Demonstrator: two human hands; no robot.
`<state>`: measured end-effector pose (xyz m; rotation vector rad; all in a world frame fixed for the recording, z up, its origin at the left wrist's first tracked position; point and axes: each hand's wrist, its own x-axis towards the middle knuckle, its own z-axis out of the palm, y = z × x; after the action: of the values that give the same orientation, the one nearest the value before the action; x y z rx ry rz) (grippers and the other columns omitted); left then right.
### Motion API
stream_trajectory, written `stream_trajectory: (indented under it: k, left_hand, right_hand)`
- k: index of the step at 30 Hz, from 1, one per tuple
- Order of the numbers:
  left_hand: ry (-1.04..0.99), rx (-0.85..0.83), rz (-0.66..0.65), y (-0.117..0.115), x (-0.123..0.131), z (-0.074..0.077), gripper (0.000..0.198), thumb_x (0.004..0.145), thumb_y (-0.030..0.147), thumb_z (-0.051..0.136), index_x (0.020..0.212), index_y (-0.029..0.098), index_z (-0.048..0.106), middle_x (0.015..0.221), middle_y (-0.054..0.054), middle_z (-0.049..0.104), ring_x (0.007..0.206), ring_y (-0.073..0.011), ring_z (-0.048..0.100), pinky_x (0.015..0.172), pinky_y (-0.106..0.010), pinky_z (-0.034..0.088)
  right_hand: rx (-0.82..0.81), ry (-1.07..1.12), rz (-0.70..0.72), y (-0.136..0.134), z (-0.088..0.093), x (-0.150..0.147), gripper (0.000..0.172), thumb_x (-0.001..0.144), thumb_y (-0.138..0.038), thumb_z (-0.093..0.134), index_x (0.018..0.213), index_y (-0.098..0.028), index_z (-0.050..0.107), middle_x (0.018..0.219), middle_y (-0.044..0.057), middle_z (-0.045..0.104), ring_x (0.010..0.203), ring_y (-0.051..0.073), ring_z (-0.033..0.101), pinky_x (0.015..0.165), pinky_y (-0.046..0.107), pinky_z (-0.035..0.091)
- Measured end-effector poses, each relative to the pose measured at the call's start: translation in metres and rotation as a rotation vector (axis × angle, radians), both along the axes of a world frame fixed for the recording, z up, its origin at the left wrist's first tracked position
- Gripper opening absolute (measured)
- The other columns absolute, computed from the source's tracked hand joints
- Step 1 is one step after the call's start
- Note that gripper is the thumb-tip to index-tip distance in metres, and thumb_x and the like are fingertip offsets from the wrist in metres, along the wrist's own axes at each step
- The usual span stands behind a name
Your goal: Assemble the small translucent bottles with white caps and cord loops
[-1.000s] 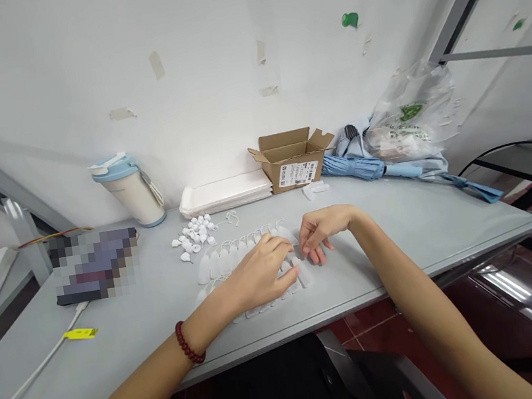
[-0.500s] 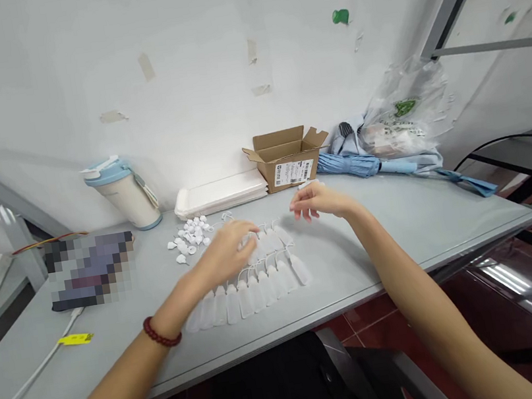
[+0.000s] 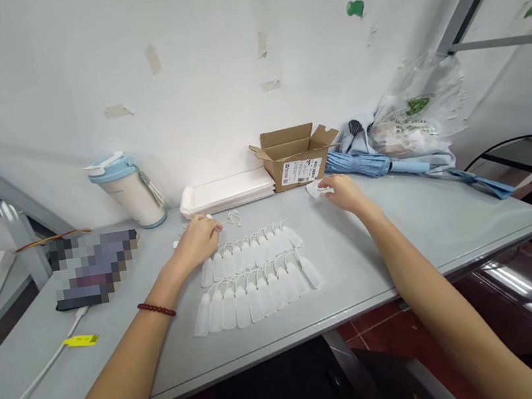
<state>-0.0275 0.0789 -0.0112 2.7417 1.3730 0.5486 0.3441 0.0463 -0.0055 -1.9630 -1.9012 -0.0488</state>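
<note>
My left hand [image 3: 199, 239] is over the small pile of white caps [image 3: 177, 245], hiding most of them. Its fingers are curled down, and what they grip, if anything, is hidden. At the back, beside the cardboard box, my right hand [image 3: 345, 193] pinches a crumpled white piece [image 3: 313, 189], too small to name surely. Between the hands, small translucent squeeze bottles lie flat in two rows: a back row [image 3: 247, 254] and a front row [image 3: 256, 301]. Thin white cords or tubes show at their necks. A loose white loop [image 3: 234, 218] lies behind the rows.
Along the wall stand a blue-lidded cup [image 3: 128, 193], a stack of white trays [image 3: 227, 192] and an open cardboard box [image 3: 296, 161]. A folded blue umbrella [image 3: 361, 164] and a plastic bag [image 3: 426, 115] are on the right. A white cable [image 3: 35, 377] runs along the left.
My left hand has moved left, from above the bottles to the caps. My right hand has moved to the crumpled white piece by the box. The view has shifted slightly.
</note>
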Motion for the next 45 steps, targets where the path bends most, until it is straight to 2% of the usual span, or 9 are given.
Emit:
stream_trajectory:
  k: [6, 13, 18, 22, 27, 28, 31, 34, 45]
  left_hand:
    - [0.058, 0.014, 0.031, -0.005, -0.002, -0.003, 0.036, 0.078, 0.013, 0.037, 0.094, 0.012, 0.069, 0.097, -0.013, 0.07, 0.096, -0.0296, 0.057, 0.085, -0.043, 0.046]
    - [-0.064, 0.036, 0.142, -0.007, 0.001, -0.002, 0.027, 0.081, 0.018, 0.044, 0.092, 0.016, 0.069, 0.089, -0.012, 0.069, 0.09, -0.0277, 0.059, 0.078, -0.038, 0.047]
    - [-0.331, 0.064, 0.202, -0.022, 0.012, 0.012, 0.018, 0.077, 0.022, 0.052, 0.082, 0.02, 0.07, 0.082, -0.006, 0.071, 0.083, -0.0241, 0.06, 0.077, -0.036, 0.046]
    - [-0.632, -0.036, 0.262, -0.037, 0.023, 0.024, 0.012, 0.072, 0.027, 0.059, 0.075, 0.019, 0.068, 0.072, -0.003, 0.069, 0.065, -0.0171, 0.059, 0.068, -0.031, 0.048]
    - [-0.945, -0.355, 0.201, -0.047, 0.035, 0.025, 0.018, 0.062, 0.029, 0.067, 0.072, 0.014, 0.065, 0.069, -0.003, 0.066, 0.057, -0.0143, 0.058, 0.055, -0.027, 0.048]
    - [-0.985, -0.414, 0.183, -0.048, 0.037, 0.025, 0.019, 0.06, 0.028, 0.069, 0.072, 0.013, 0.065, 0.069, -0.003, 0.066, 0.057, -0.0139, 0.058, 0.056, -0.028, 0.049]
    - [-1.039, -0.5, 0.142, -0.053, 0.041, 0.025, 0.021, 0.059, 0.027, 0.072, 0.073, 0.013, 0.066, 0.069, -0.003, 0.067, 0.061, -0.015, 0.061, 0.062, -0.029, 0.052]
    - [-1.025, -0.507, 0.128, -0.06, 0.045, 0.029, 0.019, 0.061, 0.026, 0.072, 0.074, 0.014, 0.067, 0.073, -0.004, 0.069, 0.069, -0.0176, 0.064, 0.067, -0.031, 0.052]
    - [-1.051, -0.572, 0.097, -0.071, 0.05, 0.035, 0.017, 0.065, 0.025, 0.072, 0.078, 0.015, 0.07, 0.078, -0.004, 0.071, 0.077, -0.019, 0.066, 0.075, -0.032, 0.053]
  right_hand:
    - [-0.047, -0.008, -0.011, 0.004, -0.008, 0.005, 0.032, 0.071, -0.005, 0.053, 0.098, -0.011, 0.067, 0.097, 0.011, 0.07, 0.087, 0.022, 0.062, 0.077, 0.028, 0.045]
    - [-0.047, 0.0, 0.005, 0.006, -0.016, -0.008, 0.036, 0.084, -0.016, 0.048, 0.118, -0.017, 0.059, 0.1, 0.013, 0.065, 0.087, 0.022, 0.061, 0.081, 0.03, 0.042]
    - [-0.019, 0.045, -0.016, 0.005, -0.021, -0.02, 0.029, 0.082, -0.015, 0.047, 0.105, -0.015, 0.064, 0.096, 0.016, 0.061, 0.088, 0.026, 0.058, 0.079, 0.035, 0.041]
    - [0.02, 0.144, 0.016, 0.001, -0.015, -0.03, 0.021, 0.079, -0.018, 0.05, 0.097, -0.016, 0.062, 0.076, 0.008, 0.059, 0.074, 0.021, 0.056, 0.074, 0.033, 0.042]
    - [0.076, 0.354, 0.159, -0.017, 0.005, -0.067, 0.013, 0.083, -0.024, 0.045, 0.088, -0.018, 0.054, 0.077, 0.002, 0.059, 0.07, 0.014, 0.056, 0.067, 0.026, 0.044]
    - [0.078, 0.548, 0.27, -0.023, 0.009, -0.077, 0.011, 0.081, -0.027, 0.049, 0.085, -0.018, 0.054, 0.078, 0.003, 0.059, 0.071, 0.014, 0.056, 0.065, 0.026, 0.045]
    - [-0.101, 0.919, 0.575, -0.041, 0.016, -0.106, 0.015, 0.076, -0.032, 0.06, 0.079, -0.018, 0.054, 0.079, 0.002, 0.059, 0.073, 0.014, 0.056, 0.067, 0.028, 0.044]
    - [-0.264, 1.001, 0.724, -0.054, 0.017, -0.125, 0.016, 0.076, -0.032, 0.063, 0.078, -0.018, 0.056, 0.079, 0.002, 0.058, 0.072, 0.013, 0.054, 0.067, 0.027, 0.042]
    - [-0.366, 0.997, 0.724, -0.058, 0.018, -0.127, 0.014, 0.076, -0.028, 0.064, 0.076, -0.016, 0.057, 0.074, 0.0, 0.055, 0.066, 0.011, 0.049, 0.062, 0.025, 0.038]
